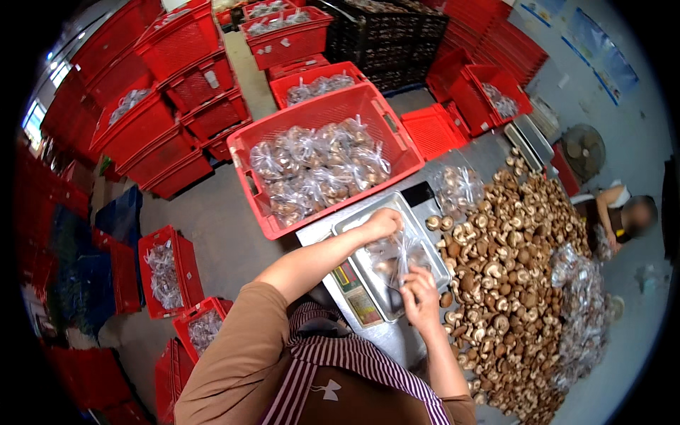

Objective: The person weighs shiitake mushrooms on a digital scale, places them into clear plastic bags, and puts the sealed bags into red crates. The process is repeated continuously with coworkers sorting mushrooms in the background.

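Observation:
Over the metal tray (380, 297) of a digital scale (357, 297), both hands hold a clear plastic bag of mushrooms (385, 261). My left hand (383, 223) pinches the bag's gathered top at its upper side, the fingers curled. On the bag's other side, my right hand (419, 292) has its fingertips closed on the plastic near the neck. Beyond the scale, a red plastic crate (324, 212) holds several tied bags of mushrooms (329, 183). One more filled bag (459, 186) rests on the table, right of a small black object (418, 194).
A large heap of loose mushrooms (504, 276) covers the right of the table, with a pile of bags (581, 313) beyond it. A co-worker (611, 212) is at the far right. Stacked red crates (196, 85) and black crates (393, 50) stand around; a fan (583, 150) is near the wall.

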`<act>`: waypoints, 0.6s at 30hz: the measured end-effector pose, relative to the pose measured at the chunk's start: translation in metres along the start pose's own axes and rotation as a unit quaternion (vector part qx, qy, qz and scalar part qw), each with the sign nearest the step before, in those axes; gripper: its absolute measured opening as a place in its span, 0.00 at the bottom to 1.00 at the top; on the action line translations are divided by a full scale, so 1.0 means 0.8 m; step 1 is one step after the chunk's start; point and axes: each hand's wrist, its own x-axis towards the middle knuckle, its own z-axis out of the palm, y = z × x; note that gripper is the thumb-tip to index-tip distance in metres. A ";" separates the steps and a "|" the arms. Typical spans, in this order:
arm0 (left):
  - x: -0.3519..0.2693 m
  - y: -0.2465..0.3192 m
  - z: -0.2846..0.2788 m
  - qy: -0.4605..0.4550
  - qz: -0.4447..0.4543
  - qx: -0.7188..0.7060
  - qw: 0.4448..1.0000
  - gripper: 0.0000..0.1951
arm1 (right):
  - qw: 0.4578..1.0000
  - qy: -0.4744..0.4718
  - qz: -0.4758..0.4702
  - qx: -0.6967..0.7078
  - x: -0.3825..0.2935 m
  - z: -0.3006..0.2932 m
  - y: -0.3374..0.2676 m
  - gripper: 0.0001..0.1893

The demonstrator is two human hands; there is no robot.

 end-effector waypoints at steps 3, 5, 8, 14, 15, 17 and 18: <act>-0.014 0.030 -0.001 -0.004 -0.089 -0.203 0.975 0.08 | 0.937 0.102 0.140 0.304 0.007 -0.013 0.019 0.10; -0.044 0.084 -0.005 -0.053 -0.086 -0.338 0.936 0.07 | 0.868 0.143 0.171 0.443 0.024 -0.018 0.013 0.11; -0.081 0.127 0.012 -0.198 0.005 -0.199 0.960 0.08 | 0.849 0.130 0.228 0.458 0.048 -0.018 0.016 0.15; -0.064 0.116 -0.003 -0.168 -0.069 -0.219 0.959 0.10 | 0.894 0.079 0.275 0.344 0.052 -0.018 0.047 0.12; -0.051 0.107 -0.020 -0.167 -0.123 -0.346 0.915 0.10 | 0.920 0.064 0.291 0.253 0.047 -0.019 0.037 0.10; -0.027 0.078 -0.027 -0.076 -0.230 -0.467 0.851 0.11 | 0.971 -0.035 0.103 -0.212 0.027 -0.011 0.002 0.07; -0.023 0.092 -0.023 -0.064 -0.251 -0.474 0.842 0.15 | 0.980 -0.066 0.058 -0.177 0.001 0.007 0.003 0.07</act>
